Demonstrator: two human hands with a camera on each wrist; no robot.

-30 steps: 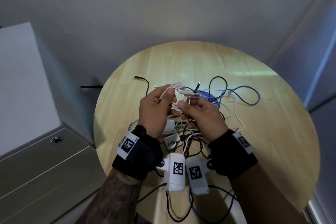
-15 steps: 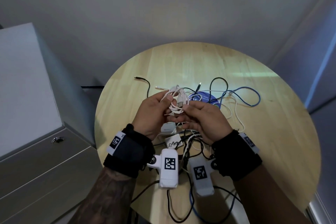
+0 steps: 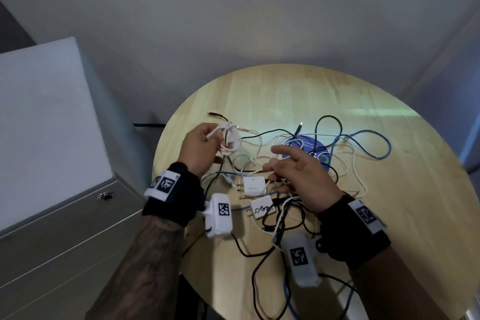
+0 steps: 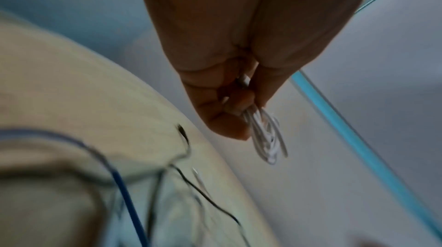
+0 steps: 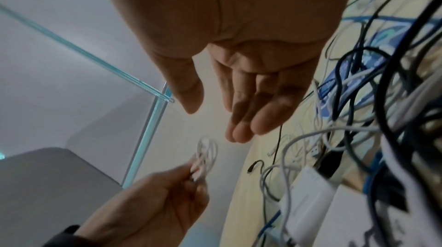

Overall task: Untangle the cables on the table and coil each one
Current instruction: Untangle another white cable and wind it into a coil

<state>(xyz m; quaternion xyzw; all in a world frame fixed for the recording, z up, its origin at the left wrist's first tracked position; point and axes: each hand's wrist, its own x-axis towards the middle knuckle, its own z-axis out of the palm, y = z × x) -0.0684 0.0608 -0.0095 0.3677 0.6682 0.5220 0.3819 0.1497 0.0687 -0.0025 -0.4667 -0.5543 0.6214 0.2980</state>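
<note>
My left hand (image 3: 200,147) pinches a small coiled white cable (image 3: 230,141) and holds it above the left edge of the round wooden table (image 3: 298,93). The same coil (image 4: 266,137) hangs from my fingertips in the left wrist view, and shows as the coil (image 5: 205,154) in the right wrist view. My right hand (image 3: 293,166) hovers empty over the tangle, fingers straight and spread. The tangle of black, white and blue cables (image 3: 285,205) lies on the table under it, with two white chargers (image 3: 253,186) in it.
A blue cable loop (image 3: 376,148) and a black loop (image 3: 330,122) spread toward the right. A blue round sticker (image 3: 311,150) lies under the cables. A grey cabinet (image 3: 52,163) stands left of the table. The far part of the tabletop is bare wood.
Both hands were together on the white coil. My right hand has let go and moved right over the tangle; my left hand has carried the coil to the left.
</note>
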